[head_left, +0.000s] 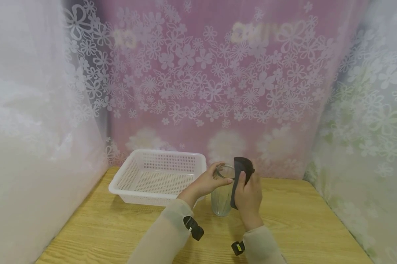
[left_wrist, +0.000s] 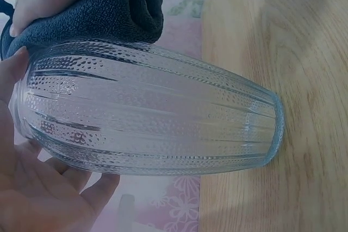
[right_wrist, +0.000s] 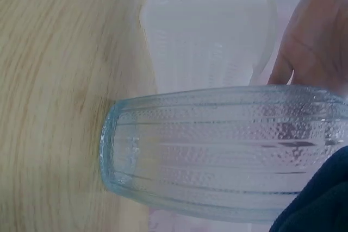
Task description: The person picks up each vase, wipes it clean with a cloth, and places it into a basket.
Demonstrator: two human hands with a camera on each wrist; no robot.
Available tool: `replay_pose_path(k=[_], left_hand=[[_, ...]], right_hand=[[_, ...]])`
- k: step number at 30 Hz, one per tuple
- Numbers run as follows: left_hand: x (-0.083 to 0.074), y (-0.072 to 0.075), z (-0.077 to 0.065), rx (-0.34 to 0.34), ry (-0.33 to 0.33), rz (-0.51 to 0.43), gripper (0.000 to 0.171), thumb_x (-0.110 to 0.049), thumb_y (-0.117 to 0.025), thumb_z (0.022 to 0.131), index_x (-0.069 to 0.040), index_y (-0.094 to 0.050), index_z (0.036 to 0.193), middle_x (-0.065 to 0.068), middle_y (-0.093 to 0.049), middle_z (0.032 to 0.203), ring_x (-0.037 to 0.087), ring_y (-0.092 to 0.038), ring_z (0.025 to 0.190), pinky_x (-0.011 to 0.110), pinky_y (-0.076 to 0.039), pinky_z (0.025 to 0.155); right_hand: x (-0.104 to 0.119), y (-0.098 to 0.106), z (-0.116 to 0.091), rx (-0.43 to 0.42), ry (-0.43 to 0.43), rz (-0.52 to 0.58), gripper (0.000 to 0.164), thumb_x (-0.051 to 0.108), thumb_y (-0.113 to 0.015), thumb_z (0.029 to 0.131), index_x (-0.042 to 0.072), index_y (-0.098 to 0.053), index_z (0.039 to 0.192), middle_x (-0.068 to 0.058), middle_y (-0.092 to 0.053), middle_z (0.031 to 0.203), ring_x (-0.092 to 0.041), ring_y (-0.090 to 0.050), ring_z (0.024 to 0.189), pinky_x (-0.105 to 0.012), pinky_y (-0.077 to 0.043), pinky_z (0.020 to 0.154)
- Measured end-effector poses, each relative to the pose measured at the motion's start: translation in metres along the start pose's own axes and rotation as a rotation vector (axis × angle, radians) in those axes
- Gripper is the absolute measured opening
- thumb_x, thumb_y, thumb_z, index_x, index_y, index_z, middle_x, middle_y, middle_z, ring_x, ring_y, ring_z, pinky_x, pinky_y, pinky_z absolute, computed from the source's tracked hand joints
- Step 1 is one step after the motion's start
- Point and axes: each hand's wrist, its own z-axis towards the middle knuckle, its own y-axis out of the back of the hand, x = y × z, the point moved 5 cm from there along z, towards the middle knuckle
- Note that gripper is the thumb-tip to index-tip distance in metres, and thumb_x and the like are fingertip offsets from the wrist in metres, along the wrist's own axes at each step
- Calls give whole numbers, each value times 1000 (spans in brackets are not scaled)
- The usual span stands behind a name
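Observation:
A clear ribbed glass vase [head_left: 220, 203] stands near the middle of the table, its mouth upward. My left hand [head_left: 205, 184] grips it around the upper part, thumb on the near side just below the rim. To the right, my right hand [head_left: 250, 196] holds a folded dark cloth [head_left: 242, 167] close against the vase's side. In the left wrist view the cloth [left_wrist: 100, 17] lies along the dimpled glass [left_wrist: 152, 112] near the mouth. The right wrist view shows the vase's thick base [right_wrist: 109, 145] at the wooden surface; whether it touches is hard to tell.
A white perforated plastic basket [head_left: 157, 200] sits left of the vase on the wooden table [head_left: 294, 220]. Behind the table hangs a pink flowered curtain [head_left: 198, 84], with pale sheets [head_left: 36, 110] at the sides. Black straps circle both wrists.

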Motion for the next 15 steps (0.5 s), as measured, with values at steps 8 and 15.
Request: replay_pose_path(k=[8, 15], left_hand=[[1, -1, -1, 0, 16, -11, 74, -62, -66, 72, -54, -25, 133, -16, -23, 147, 21, -20, 137, 53, -28, 103], [3, -2, 0, 11, 25, -50, 75, -62, -67, 71, -55, -24, 133, -17, -22, 147, 19, -20, 137, 52, -27, 104]], right_hand=[[-17, -7, 1, 62, -77, -22, 45, 31, -34, 101, 2, -32, 135, -26, -54, 106, -47, -58, 86, -58, -47, 62], [-27, -9, -1, 155, -189, -25, 53, 37, -28, 101, 4, -24, 142, -28, -48, 126, -50, -53, 99, -61, -44, 75]])
